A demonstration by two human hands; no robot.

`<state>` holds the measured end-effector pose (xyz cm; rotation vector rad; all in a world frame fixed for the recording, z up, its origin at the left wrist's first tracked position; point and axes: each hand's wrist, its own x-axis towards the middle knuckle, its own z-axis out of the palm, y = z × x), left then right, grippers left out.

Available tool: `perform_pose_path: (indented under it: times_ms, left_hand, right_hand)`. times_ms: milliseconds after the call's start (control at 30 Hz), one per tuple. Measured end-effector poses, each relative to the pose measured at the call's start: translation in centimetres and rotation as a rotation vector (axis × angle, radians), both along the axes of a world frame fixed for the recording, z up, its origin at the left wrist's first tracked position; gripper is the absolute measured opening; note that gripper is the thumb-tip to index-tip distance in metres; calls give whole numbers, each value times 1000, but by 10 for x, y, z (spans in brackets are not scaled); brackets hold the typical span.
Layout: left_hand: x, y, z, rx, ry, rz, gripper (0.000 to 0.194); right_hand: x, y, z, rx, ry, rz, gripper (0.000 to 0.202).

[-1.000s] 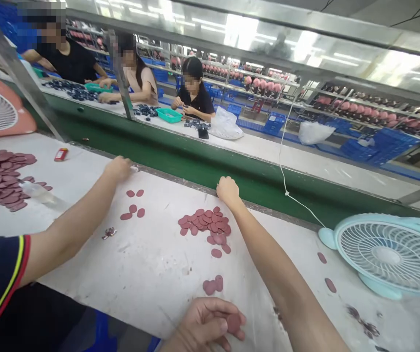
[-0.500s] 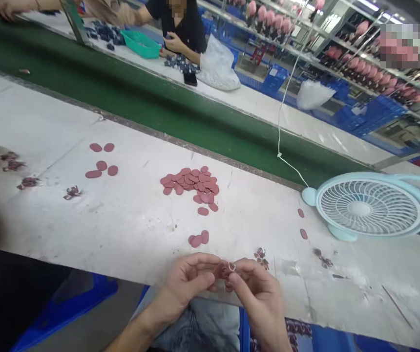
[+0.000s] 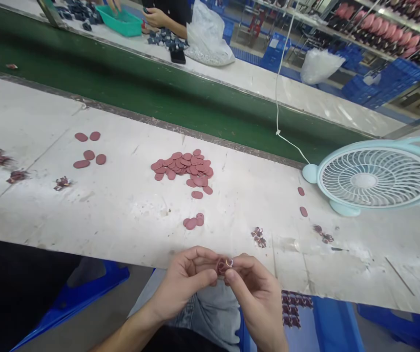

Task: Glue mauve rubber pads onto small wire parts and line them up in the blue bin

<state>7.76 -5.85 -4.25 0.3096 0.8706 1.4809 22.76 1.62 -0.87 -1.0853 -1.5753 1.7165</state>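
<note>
My left hand [image 3: 191, 274] and my right hand [image 3: 256, 288] meet just over the table's near edge. Between their fingertips is a small dark red part with light wires [image 3: 224, 265], pinched from both sides. Its details are partly hidden by the fingers. Beyond my hands lie a few overlapping flat reddish ovals [image 3: 191, 223]. Farther back spreads a heap of the same ovals [image 3: 200, 181]. Right of my hands, a small cluster of dark red wired parts [image 3: 258, 237] rests on the table.
A light blue fan [image 3: 364, 180] stands at right, its white cord [image 3: 278, 107] running upward. Loose ovals [image 3: 81, 164] and wired clusters [image 3: 62, 183] lie left. Below right is a blue tray [image 3: 336, 322] by rows of parts. Across the green strip [image 3: 122, 78] a person works beside a teal basket [image 3: 122, 22].
The view has tipped downward, so the table things sit higher in the picture. My hands stay together with the part, which has turned slightly. The person's arm at the far left has left the view.
</note>
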Motion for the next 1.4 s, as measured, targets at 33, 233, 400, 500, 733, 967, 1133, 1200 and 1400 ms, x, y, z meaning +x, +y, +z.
perform_pose_path:
  times_ms: [33,233,400,500,733,967,1133,1200,1400]
  left_hand:
    - [1,0,0,-1,-3,7,18]
    - [7,2,3,-23,-5,25,9]
    - [12,0,4,-49,49,38,10]
    - [14,-1,5,-59,93,55,9]
    - [19,-2,7,-46,129,74,8]
    - [22,0,11,-36,125,105,7]
    - [26,1,10,-62,155,136,7]
    - [28,0,8,-63,174,140,5]
    - [-8,-6,8,-22,689,141,12]
  right_hand:
    - [1,-1,0,2,0,-9,8]
    - [7,-1,1,-17,1,9,12]
    - [7,-2,6,2,4,-32,9]
    - [5,-5,7,-2,20,-64,9]
    - [7,-8,1,-11,65,-92,8]
    - [9,-9,-3,10,107,-104,9]
    - [6,-8,-3,-51,141,-124,9]
    - [7,-7,-7,-100,160,-129,9]
    - [49,2,-21,-218,245,-311,11]
